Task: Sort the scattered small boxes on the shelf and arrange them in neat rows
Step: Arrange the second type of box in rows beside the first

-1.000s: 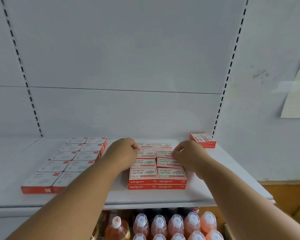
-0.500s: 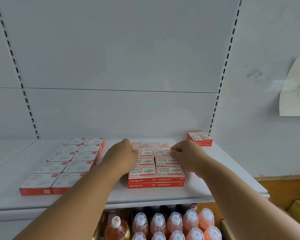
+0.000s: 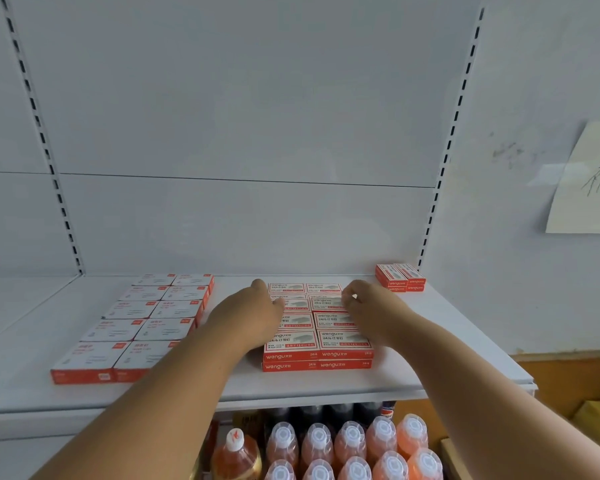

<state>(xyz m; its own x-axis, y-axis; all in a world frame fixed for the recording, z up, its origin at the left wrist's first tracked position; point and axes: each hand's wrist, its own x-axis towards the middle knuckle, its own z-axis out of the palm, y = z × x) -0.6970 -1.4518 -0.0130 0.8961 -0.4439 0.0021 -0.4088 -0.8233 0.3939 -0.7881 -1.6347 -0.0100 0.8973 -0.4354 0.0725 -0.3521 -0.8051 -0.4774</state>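
Near the middle of the frame, the left hand (image 3: 253, 315) and right hand (image 3: 368, 306) rested with curled fingers on the stacked small boxes (image 3: 321, 327), which looked light and stiff, best held by their sides.

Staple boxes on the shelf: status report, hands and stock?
Left hand and right hand rest on the middle block of staple boxes, grip unclear. Left block in rows. Small stack apart, back right. Nothing blocking.

White slotted back panel (image 3: 243, 116); pale wall (image 3: 520, 81); taped paper (image 3: 589, 181).
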